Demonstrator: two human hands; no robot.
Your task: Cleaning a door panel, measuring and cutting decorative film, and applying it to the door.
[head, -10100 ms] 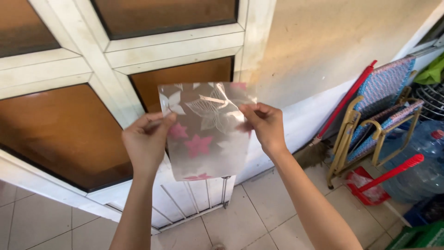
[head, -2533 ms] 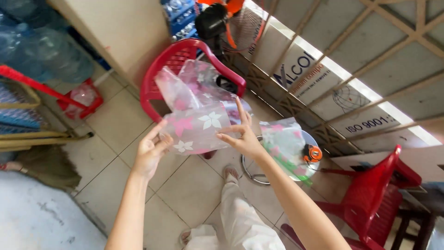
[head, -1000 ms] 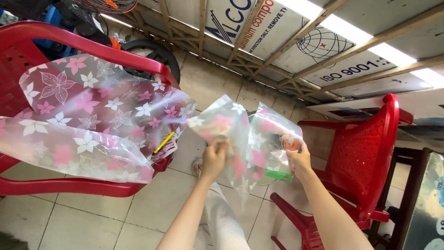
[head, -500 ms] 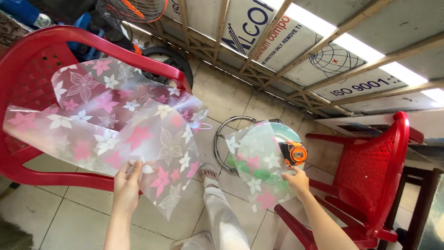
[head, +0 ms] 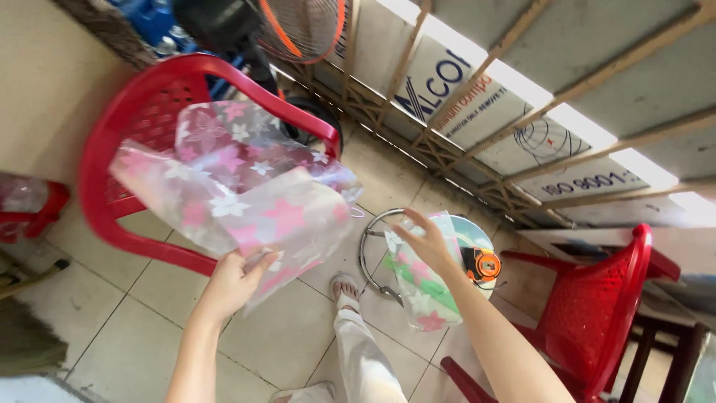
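Now | left hand (head: 233, 282) fingers grip translucent flower-printed film (head: 239, 190), curling | right hand (head: 426, 240) fingers spread over smaller piece (head: 421, 295)

Tiled floor (head: 134, 313): two red plastic chairs (head: 127, 149) (head: 597, 313), round stool (head: 388, 254) standing on it.

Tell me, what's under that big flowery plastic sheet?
Under the flowery sheet, held by the left hand, the red chair shows dimly through the film. Its seat is mostly covered, so anything lying there cannot be made out.

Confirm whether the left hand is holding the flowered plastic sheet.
Yes, the left hand grips the lower edge of the flowered plastic sheet in front of the red chair.
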